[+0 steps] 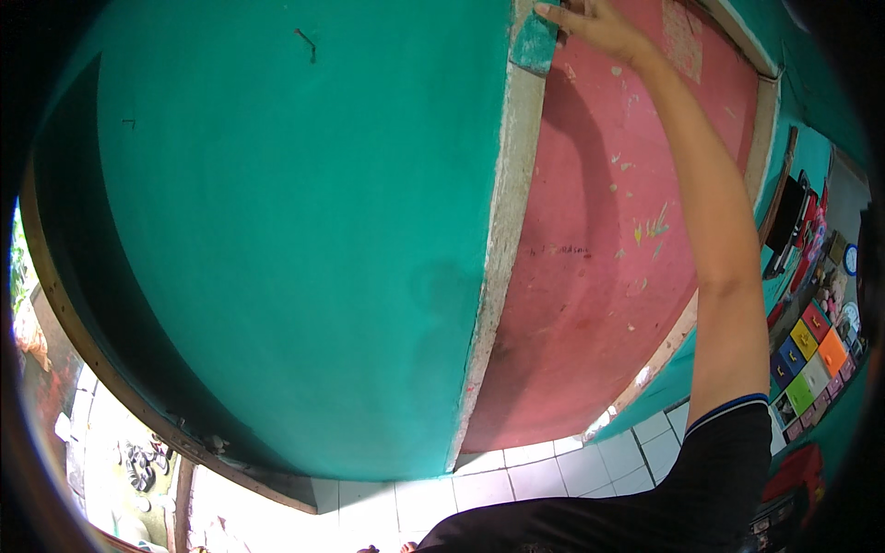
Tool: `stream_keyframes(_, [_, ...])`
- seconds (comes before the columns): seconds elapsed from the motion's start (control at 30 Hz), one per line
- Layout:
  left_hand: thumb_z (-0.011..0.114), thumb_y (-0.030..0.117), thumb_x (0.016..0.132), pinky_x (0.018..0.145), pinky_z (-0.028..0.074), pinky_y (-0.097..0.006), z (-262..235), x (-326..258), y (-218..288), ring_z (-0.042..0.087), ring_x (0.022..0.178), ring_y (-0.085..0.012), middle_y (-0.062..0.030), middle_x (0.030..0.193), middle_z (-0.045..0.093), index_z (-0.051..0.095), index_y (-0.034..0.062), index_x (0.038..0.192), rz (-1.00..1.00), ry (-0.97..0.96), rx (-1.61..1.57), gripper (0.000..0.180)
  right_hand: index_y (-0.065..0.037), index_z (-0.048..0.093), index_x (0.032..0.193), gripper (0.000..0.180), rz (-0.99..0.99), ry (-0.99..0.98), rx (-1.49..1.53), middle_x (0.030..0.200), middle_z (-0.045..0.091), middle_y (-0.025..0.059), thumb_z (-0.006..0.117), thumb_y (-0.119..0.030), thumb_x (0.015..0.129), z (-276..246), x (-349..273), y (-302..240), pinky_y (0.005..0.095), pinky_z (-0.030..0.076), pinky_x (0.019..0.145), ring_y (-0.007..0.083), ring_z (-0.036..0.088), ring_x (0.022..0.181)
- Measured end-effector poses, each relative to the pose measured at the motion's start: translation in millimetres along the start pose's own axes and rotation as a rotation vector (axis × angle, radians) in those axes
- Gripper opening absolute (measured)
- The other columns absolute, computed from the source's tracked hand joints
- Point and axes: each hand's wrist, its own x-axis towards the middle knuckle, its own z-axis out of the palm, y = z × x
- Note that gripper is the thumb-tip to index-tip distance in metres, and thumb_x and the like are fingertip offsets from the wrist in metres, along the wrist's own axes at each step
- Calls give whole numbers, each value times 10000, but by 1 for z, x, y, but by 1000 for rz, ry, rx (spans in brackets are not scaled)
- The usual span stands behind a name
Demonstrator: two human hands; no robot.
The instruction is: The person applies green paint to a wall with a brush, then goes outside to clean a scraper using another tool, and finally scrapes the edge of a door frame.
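My right arm is raised along the right side, and my right hand (604, 28) is at the top edge of the view. Its thumb points left against the upper end of a pale, worn door frame (514, 147), by a teal patch (534, 44) on it. The picture's edge cuts off the fingers, so what they do or hold is hidden. Behind the arm is a pink door panel (590, 240) with paint flecks, scribbles and scuffs. My left hand is out of view.
A broad teal wall (304, 249) with a nail (308, 44) fills the left. White floor tiles (539, 481) lie below. At far left, a bright opening shows footwear (140, 468) outside. Colourful drawers (804, 367) and a dark screen (784, 214) stand at right.
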Motion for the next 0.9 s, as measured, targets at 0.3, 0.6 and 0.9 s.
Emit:
stream_keyframes(0.3, [449,326,1001,446,485,-298,-4,-7,-11,668,621,-175,-104,826,688,613,-28,964,-22,10,-9,391,-53,598,1196,332,114,-69,26,954,638,-5,632,-268,945,23,-21,-16,266,507,676,100,590,823])
stream_keyframes(0.6, [445,316,1004,450,487,-293,-14,-16,-37,671,626,-173,-106,836,695,615,-34,976,-44,25,-34,390,-50,601,1152,304,15,-79,72,945,636,0,624,-276,951,24,-20,-4,271,510,649,101,596,767])
stream_keyframes(0.9, [442,307,1008,453,489,-289,-16,-28,-58,674,631,-171,-108,847,701,618,-39,987,-63,17,-60,389,-52,604,1140,261,42,-71,161,894,636,10,623,-234,954,47,-47,-5,274,513,644,107,601,758])
